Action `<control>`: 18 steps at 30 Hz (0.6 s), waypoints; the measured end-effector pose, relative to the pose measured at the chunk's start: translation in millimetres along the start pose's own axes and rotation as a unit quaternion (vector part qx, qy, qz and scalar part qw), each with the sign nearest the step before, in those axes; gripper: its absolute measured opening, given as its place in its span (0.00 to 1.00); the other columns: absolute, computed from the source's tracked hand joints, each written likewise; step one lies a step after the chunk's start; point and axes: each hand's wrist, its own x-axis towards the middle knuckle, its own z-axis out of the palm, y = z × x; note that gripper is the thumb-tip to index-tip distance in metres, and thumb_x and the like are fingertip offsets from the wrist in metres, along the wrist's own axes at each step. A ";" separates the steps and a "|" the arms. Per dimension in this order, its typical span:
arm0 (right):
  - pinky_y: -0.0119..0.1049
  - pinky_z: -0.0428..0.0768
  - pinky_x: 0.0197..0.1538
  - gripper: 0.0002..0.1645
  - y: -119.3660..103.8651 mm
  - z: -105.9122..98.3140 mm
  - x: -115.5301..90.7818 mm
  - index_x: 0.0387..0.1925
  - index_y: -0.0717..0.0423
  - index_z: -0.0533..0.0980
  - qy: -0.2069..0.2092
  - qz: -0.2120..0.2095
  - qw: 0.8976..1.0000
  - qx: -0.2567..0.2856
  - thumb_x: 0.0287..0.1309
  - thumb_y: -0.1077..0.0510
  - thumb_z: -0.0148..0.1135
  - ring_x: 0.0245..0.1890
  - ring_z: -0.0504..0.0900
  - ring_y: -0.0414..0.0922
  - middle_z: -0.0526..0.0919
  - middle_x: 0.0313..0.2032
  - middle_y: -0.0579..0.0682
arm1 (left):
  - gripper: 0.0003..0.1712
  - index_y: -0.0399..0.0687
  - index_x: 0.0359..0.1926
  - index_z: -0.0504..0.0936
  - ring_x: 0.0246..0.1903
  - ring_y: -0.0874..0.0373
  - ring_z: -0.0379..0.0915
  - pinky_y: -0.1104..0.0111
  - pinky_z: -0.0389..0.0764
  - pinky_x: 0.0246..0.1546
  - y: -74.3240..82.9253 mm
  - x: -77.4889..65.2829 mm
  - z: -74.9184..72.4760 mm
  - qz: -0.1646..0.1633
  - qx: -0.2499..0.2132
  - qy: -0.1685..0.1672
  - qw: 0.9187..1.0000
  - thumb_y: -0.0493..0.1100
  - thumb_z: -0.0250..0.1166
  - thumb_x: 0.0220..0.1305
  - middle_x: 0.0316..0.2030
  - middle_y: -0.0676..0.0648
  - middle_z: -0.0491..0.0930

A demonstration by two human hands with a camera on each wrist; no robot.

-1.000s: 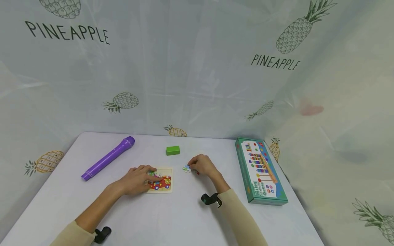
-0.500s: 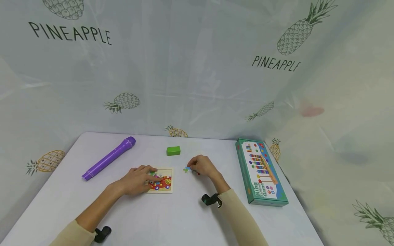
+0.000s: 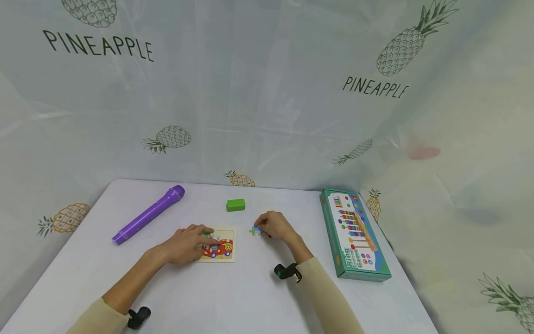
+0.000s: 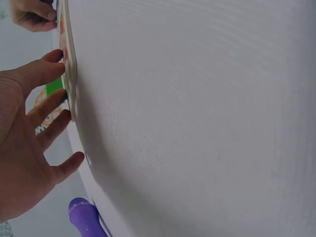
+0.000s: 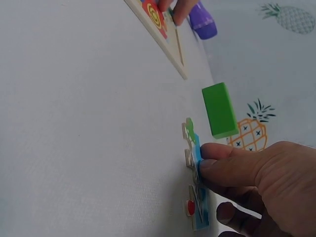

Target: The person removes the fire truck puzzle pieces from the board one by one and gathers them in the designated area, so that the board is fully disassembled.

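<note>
A square wooden jigsaw board (image 3: 226, 233) with a red car picture lies on the table, part of it bare wood. My left hand (image 3: 183, 245) rests on its left side with spread fingers, hiding that part; the left wrist view shows the fingertips of the left hand (image 4: 34, 123) at the board's edge. To the right of the board, my right hand (image 3: 276, 225) pinches a jigsaw piece (image 3: 252, 230) between thumb and fingers. In the right wrist view this jigsaw piece (image 5: 198, 197) stands on edge close over the table, with knobbed sides and blue, green and red print.
Behind the board is a green block (image 3: 236, 205). A purple microphone-shaped toy (image 3: 148, 215) lies at the back left. On the right side lies a green game box (image 3: 356, 235). A pineapple-print curtain (image 3: 267, 93) hangs behind the white table (image 3: 233, 297).
The head view has slid very slightly, shifting the whole scene a little to the right. Both hands keep their places, the right still pinching the jigsaw piece.
</note>
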 end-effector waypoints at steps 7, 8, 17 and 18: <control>0.32 0.76 0.24 0.08 -0.2 1.1 -2.8 0.43 0.54 0.85 0.005 -0.003 1.000 0.000 0.64 0.62 0.64 0.17 0.77 0.40 0.82 0.30 0.44 | 0.28 0.65 0.64 0.80 0.69 0.35 0.62 0.34 0.64 0.62 -1.5 -2.3 0.2 0.012 -0.021 0.000 1.000 0.37 0.61 0.65 0.69 0.43 0.69; 0.32 0.76 0.25 0.08 -1.0 1.6 -3.1 0.43 0.54 0.85 0.007 -0.002 1.000 0.000 0.64 0.61 0.64 0.18 0.78 0.40 0.81 0.31 0.45 | 0.28 0.64 0.64 0.80 0.69 0.35 0.62 0.34 0.63 0.62 -1.4 -2.8 0.1 0.014 -0.022 -0.001 1.000 0.37 0.60 0.66 0.69 0.42 0.69; 0.32 0.76 0.36 0.06 -17.6 14.9 1.0 0.39 0.51 0.86 0.019 -0.024 0.999 -0.017 0.62 0.58 0.67 0.32 0.77 0.38 0.82 0.31 0.40 | 0.26 0.71 0.64 0.80 0.69 0.35 0.61 0.34 0.64 0.61 1.7 -6.6 -3.5 0.008 -0.018 -0.004 1.000 0.40 0.62 0.68 0.71 0.40 0.65; 0.32 0.76 0.37 0.06 -20.5 17.4 2.0 0.39 0.50 0.86 0.017 -0.027 0.999 -0.019 0.62 0.58 0.67 0.32 0.77 0.38 0.82 0.31 0.40 | 0.26 0.71 0.63 0.80 0.69 0.34 0.61 0.34 0.64 0.61 1.5 -6.8 -3.9 0.006 -0.019 -0.003 1.000 0.40 0.62 0.69 0.71 0.39 0.65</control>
